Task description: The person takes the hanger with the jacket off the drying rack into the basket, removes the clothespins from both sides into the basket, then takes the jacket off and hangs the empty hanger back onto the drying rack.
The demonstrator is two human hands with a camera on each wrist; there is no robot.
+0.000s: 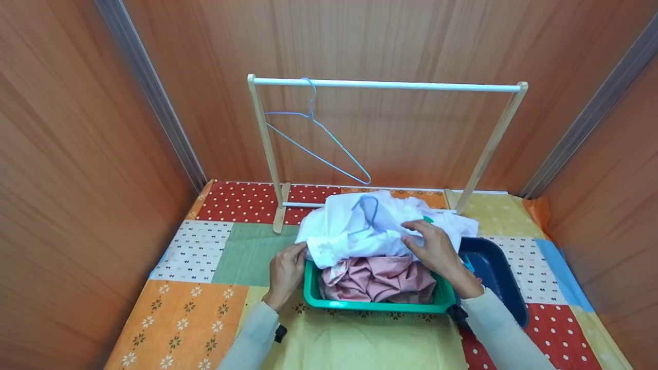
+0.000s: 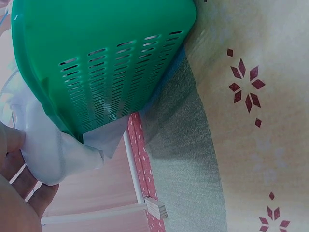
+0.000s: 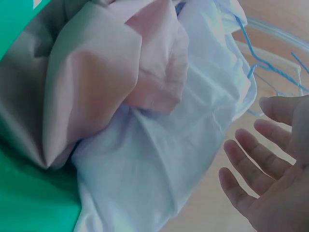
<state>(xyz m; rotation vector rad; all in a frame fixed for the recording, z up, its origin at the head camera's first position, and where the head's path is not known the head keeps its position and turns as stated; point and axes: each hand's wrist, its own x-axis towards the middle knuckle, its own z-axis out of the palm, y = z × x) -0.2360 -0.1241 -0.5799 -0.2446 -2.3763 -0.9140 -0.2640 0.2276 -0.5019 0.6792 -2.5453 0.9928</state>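
Note:
A white shirt (image 1: 334,231) is bunched over the back of a green basket (image 1: 380,307), with a blue hanger (image 1: 371,213) showing among its folds. My left hand (image 1: 286,272) pinches the shirt's left edge; in the left wrist view, white cloth (image 2: 43,140) lies between the thumb and fingers. Over the shirt's right side, my right hand (image 1: 437,252) has its fingers spread and holds nothing. In the right wrist view, those fingers (image 3: 258,159) stand apart from the cloth. A crumpled pink garment (image 1: 380,280) fills the front of the basket.
Behind the basket stands a wooden rack with a white rail (image 1: 411,86). A bare blue hanger (image 1: 329,136) hangs at the rail's left end. A dark blue tray (image 1: 501,277) with small items sits right of the basket, on a patchwork cloth (image 1: 195,313). Wooden panels surround the table.

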